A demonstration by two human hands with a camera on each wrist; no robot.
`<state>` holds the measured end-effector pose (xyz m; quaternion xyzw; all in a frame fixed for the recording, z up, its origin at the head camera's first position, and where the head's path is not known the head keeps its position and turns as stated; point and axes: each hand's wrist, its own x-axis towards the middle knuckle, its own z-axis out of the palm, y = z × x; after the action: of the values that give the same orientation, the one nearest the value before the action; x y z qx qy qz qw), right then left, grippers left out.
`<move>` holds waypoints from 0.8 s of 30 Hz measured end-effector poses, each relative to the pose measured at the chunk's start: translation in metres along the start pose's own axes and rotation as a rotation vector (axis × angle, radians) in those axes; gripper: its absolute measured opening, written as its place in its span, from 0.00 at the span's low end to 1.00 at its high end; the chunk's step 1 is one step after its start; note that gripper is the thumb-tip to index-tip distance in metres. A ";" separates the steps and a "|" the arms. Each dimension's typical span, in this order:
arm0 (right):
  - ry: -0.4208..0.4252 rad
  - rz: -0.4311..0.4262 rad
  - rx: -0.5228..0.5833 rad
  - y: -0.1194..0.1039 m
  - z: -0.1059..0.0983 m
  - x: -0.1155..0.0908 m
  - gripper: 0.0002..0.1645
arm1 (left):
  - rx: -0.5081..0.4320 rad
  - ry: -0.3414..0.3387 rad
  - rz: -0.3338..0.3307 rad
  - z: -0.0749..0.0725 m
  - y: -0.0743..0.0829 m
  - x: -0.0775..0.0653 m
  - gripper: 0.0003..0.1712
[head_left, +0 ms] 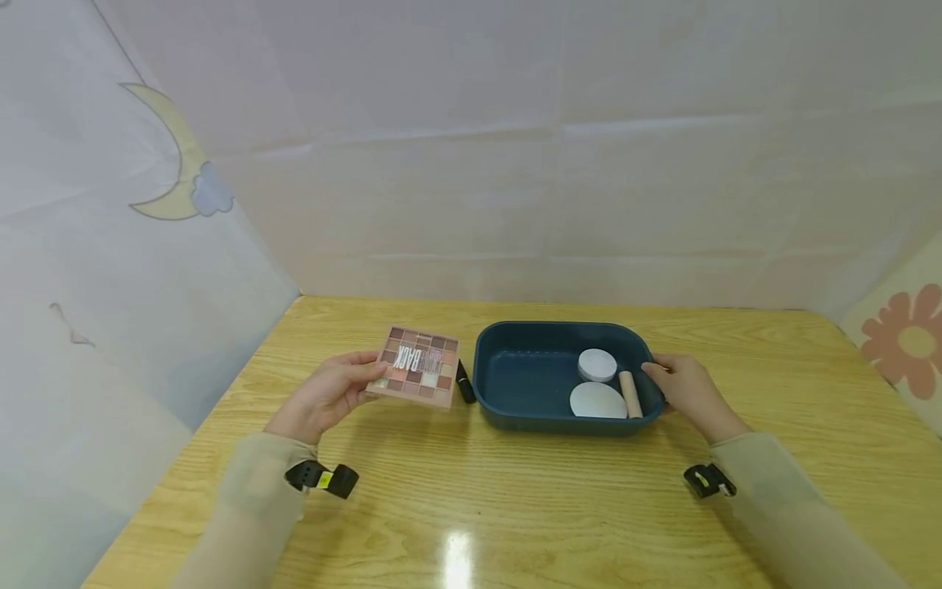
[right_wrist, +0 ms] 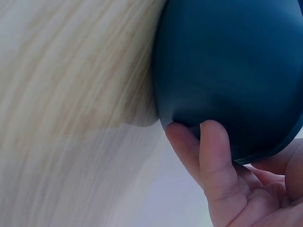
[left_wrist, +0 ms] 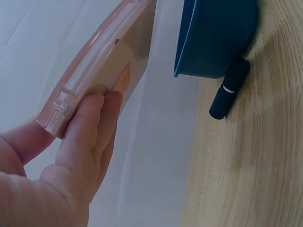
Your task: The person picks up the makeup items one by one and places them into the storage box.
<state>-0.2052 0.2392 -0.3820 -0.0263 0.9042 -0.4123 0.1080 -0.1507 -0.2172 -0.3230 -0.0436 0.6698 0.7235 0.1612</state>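
My left hand (head_left: 334, 391) pinches an eyeshadow palette (head_left: 421, 366) at its left edge, thumb on top and fingers underneath. The palette has a clear lid over many colour squares and is tilted above the table. At its right, my right hand (head_left: 688, 391) grips the end of a dark blue bin (head_left: 530, 424), thumb over the rim and fingers against the outer wall. Inside the bin, toward the right, are a round white container (head_left: 597, 365), a white rounded object (head_left: 598, 401) and a pale pink tube (head_left: 630, 394).
A black lipstick-like tube (left_wrist: 229, 89) lies on the wooden table (head_left: 471, 499) against the bin's left end, beside the palette. A pale cloth backdrop (head_left: 441, 204) stands along the back and left of the table.
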 end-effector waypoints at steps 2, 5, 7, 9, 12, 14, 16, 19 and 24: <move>0.002 0.000 0.003 0.000 0.000 0.000 0.32 | -0.002 -0.002 -0.001 0.002 0.001 0.000 0.36; 0.002 0.002 0.004 0.000 0.001 0.000 0.31 | -0.012 -0.012 0.000 0.003 0.001 0.001 0.36; 0.000 0.005 0.003 -0.001 0.001 -0.001 0.32 | -0.015 -0.017 -0.002 0.004 0.002 0.002 0.36; -0.002 0.007 0.003 -0.001 0.000 -0.001 0.32 | -0.012 -0.021 -0.002 0.005 0.002 0.003 0.36; 0.002 0.010 0.001 -0.002 0.000 0.000 0.32 | -0.011 -0.027 -0.004 0.007 0.003 0.004 0.37; 0.005 0.010 -0.002 -0.002 0.000 0.000 0.32 | -0.010 -0.045 0.002 0.008 0.003 0.004 0.36; 0.005 0.010 -0.005 -0.002 0.000 -0.001 0.32 | -0.016 -0.053 0.004 0.009 0.004 0.004 0.36; 0.002 0.012 -0.004 -0.002 0.000 -0.001 0.32 | -0.015 -0.057 0.004 0.011 0.004 0.004 0.35; -0.001 0.011 -0.012 -0.003 -0.001 -0.001 0.32 | 0.009 -0.066 0.012 0.016 0.003 0.005 0.35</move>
<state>-0.2050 0.2379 -0.3786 -0.0219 0.9069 -0.4061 0.1104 -0.1541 -0.2006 -0.3195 -0.0152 0.6677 0.7224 0.1790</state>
